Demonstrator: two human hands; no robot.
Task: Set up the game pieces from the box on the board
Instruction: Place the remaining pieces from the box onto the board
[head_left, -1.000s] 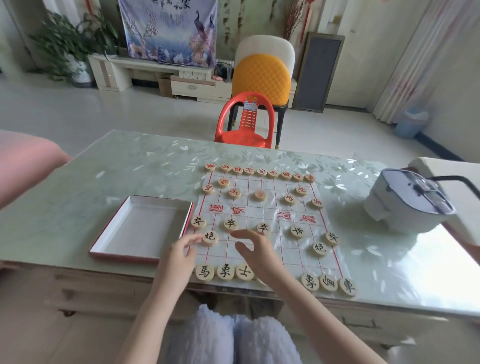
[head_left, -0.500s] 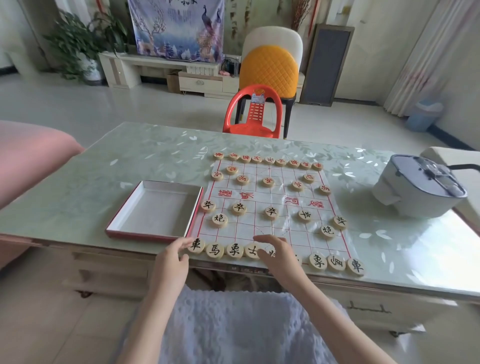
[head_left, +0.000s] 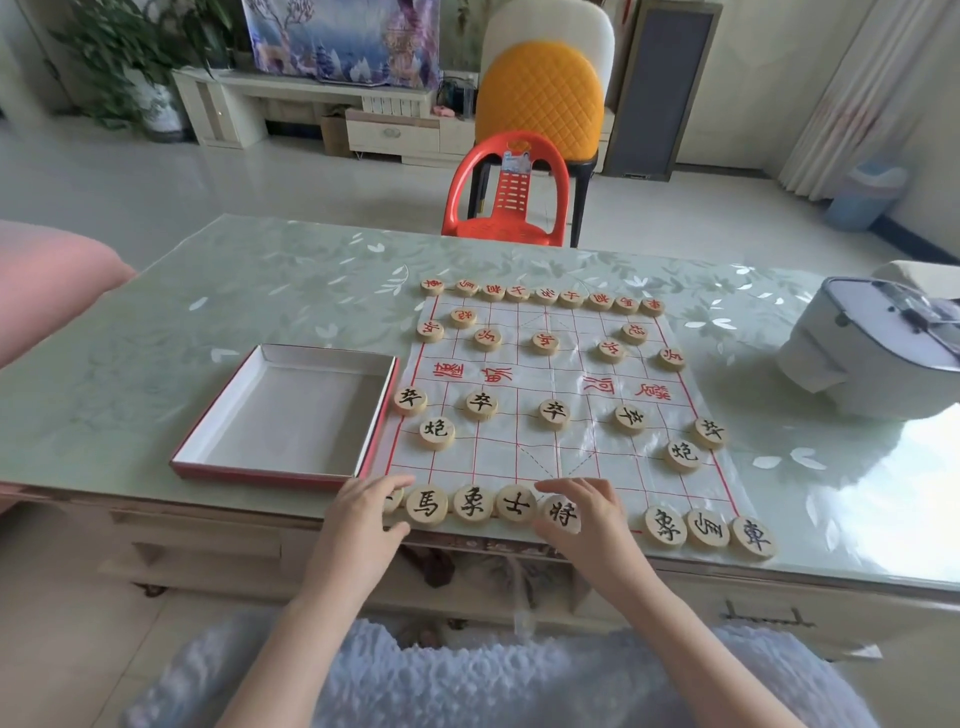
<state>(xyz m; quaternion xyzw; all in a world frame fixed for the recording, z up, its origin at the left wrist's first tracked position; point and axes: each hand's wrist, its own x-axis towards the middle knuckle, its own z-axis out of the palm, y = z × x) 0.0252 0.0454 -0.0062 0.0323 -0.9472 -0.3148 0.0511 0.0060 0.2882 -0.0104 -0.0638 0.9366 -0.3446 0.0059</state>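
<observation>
A white board sheet with a red grid (head_left: 545, 447) lies on the green table (head_left: 234, 291). Red-lettered wooden discs (head_left: 543, 295) fill its far side. Black-lettered discs (head_left: 480, 404) stand on the near side. My left hand (head_left: 358, 519) pinches the leftmost disc (head_left: 393, 500) of the near row; that disc is mostly hidden. My right hand (head_left: 589, 522) curls its fingers and thumb round the middle disc (head_left: 562, 515) of the same row. The red-rimmed white box (head_left: 223, 431) sits left of the board with nothing in it.
A white lidded appliance (head_left: 872, 358) stands on the table at the right. A red plastic chair (head_left: 511, 202) faces the far table edge. A pink cushion (head_left: 47, 280) is at the left. The near row of discs lies close to the table's front edge.
Both hands drew back from mid-board to the near row. A leftmost disc now stands in that row, and the middle disc shows under my right hand. The view shifted.
</observation>
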